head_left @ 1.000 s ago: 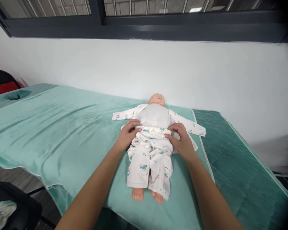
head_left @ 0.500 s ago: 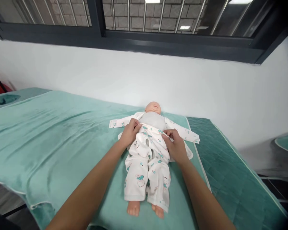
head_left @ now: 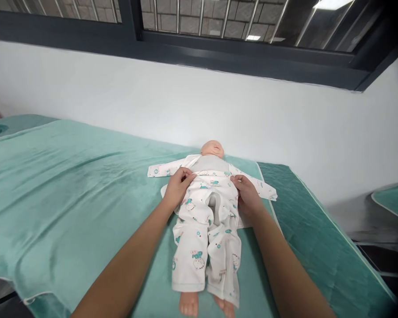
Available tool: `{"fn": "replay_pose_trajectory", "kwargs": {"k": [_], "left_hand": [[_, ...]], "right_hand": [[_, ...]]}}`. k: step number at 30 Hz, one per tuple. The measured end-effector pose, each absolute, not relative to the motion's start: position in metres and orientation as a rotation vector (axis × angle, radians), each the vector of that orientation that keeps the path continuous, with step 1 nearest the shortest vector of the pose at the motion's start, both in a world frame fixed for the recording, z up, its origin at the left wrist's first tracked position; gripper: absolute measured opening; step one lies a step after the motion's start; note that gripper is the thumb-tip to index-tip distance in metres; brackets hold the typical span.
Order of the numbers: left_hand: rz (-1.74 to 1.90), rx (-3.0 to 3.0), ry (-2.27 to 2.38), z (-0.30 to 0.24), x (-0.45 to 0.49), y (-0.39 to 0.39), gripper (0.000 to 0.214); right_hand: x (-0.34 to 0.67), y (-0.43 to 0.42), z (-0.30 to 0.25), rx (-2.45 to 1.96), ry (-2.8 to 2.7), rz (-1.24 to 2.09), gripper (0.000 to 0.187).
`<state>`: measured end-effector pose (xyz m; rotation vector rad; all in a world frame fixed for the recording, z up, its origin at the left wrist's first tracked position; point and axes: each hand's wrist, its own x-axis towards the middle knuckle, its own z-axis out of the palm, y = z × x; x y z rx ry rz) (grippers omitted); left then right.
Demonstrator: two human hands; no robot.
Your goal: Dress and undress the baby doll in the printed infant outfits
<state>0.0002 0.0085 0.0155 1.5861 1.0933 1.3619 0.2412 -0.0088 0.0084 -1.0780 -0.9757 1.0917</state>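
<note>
Pale green cloth (head_left: 86, 176) spreads wide beneath the doll (head_left: 209, 164), rippling into long creases off to its left, with a darker green cover (head_left: 321, 234) running away on its right. Beyond the doll's head (head_left: 212, 149) stands a plain white wall (head_left: 268, 110), and above that a dark window frame (head_left: 245, 59) with metal bars (head_left: 225, 17) beyond it. And look at the doll itself: flat on its back, head toward the wall, feet toward the camera! Its white printed jacket (head_left: 166, 169) lies open, sleeves flung out to either side, pale grey chest on show. Over the doll's belly and legs come the printed trousers (head_left: 195, 216), waistband (head_left: 214, 173) straight across the middle. Both hands are on it, one at each side of the doll! The left hand (head_left: 178, 185) pinches the band's edge, thumb and fingers closed together; the right hand (head_left: 248, 194) matches it on the opposite side, fingers curled, cloth nipped against the thumb. Below, an opening gapes at the doll's crotch, the legs ruck into folds, and bare feet (head_left: 188, 304) poke out past the hems, the right-hand one partly covered.
</note>
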Motion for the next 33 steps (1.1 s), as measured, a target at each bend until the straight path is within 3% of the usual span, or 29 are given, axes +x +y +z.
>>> {"fn": "replay_pose_trajectory", "kwargs": {"k": [8, 13, 17, 26, 33], "left_hand": [[1.191, 1.668, 1.062, 0.021, -0.016, 0.007, 0.017], [1.1, 1.698, 0.996, 0.021, -0.024, 0.011, 0.014], [1.227, 1.822, 0.977, 0.017, -0.022, 0.013, 0.01], [1.26, 1.737, 1.301, 0.021, -0.009, 0.03, 0.019], [1.268, 1.632, 1.283, 0.017, 0.003, 0.04, 0.019]], "right_hand": [[0.24, -0.015, -0.002, -1.131, -0.965, 1.008, 0.033], [0.243, -0.021, 0.004, -1.248, -1.257, 0.725, 0.027], [0.246, -0.021, 0.008, -1.295, -1.426, 0.493, 0.019], [0.239, -0.001, 0.006, -1.454, -1.312, 0.55, 0.028], [0.235, 0.008, 0.0, -1.406, -1.119, 0.756, 0.038]]}}
